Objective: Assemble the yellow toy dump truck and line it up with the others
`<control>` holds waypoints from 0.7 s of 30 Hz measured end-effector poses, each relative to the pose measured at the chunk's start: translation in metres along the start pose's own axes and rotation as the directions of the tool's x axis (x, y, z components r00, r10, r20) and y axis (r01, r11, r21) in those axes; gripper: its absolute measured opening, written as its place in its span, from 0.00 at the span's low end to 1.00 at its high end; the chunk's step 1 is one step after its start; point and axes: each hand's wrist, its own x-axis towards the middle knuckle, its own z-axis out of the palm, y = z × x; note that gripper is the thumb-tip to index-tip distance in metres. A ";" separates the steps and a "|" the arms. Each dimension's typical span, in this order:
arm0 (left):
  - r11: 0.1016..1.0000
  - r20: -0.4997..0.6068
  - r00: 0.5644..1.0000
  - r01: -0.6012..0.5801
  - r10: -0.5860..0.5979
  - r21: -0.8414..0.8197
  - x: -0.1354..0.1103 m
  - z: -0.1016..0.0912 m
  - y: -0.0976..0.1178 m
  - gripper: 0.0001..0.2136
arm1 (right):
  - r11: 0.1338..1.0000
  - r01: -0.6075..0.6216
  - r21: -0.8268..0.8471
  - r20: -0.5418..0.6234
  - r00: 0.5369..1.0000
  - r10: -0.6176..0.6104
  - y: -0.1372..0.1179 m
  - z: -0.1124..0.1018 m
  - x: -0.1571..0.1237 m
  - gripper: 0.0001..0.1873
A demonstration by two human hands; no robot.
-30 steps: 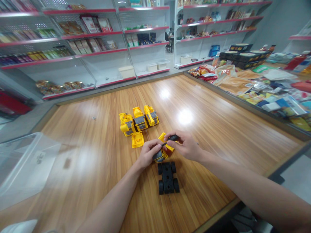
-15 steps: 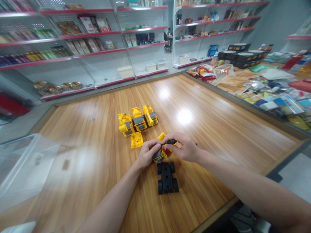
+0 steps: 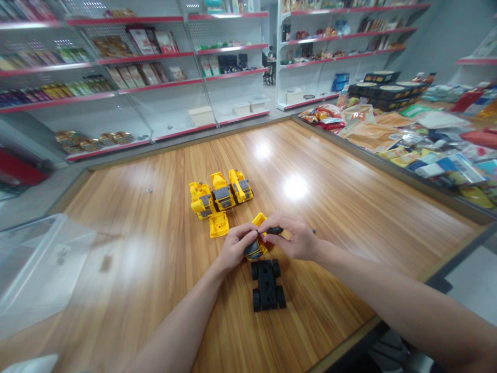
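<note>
My left hand point(image 3: 234, 247) is closed round a yellow and grey toy truck body point(image 3: 254, 249) on the wooden table point(image 3: 163, 248). My right hand point(image 3: 294, 238) pinches a black screwdriver point(image 3: 274, 230) by its handle, its tip pointing at the truck body. Just in front of my hands lies a black wheeled chassis point(image 3: 267, 284). A loose yellow part point(image 3: 218, 225) lies left of my hands. Beyond it three yellow toy trucks point(image 3: 220, 191) stand in a row.
A clear plastic bin point(image 3: 34, 269) sits at the table's left edge. Packaged goods point(image 3: 407, 134) cover the counter to the right. Shelves with red edges point(image 3: 147, 57) line the back wall. A small screw point(image 3: 148, 190) lies on the table further back.
My right hand has drawn slightly closer to my left, bringing the screwdriver lower over the truck body. The other toys have not moved.
</note>
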 end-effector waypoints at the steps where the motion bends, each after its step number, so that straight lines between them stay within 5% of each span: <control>1: 1.000 0.009 1.000 -0.003 0.003 -0.007 0.000 0.000 0.001 0.12 | 1.000 -0.002 0.000 -0.002 1.000 0.002 0.000 0.000 0.000 0.11; 21: 0.993 0.001 1.000 0.002 -0.002 -0.115 -0.001 0.000 0.000 0.13 | 0.992 -0.106 0.075 0.011 0.994 0.105 0.000 -0.001 0.000 0.09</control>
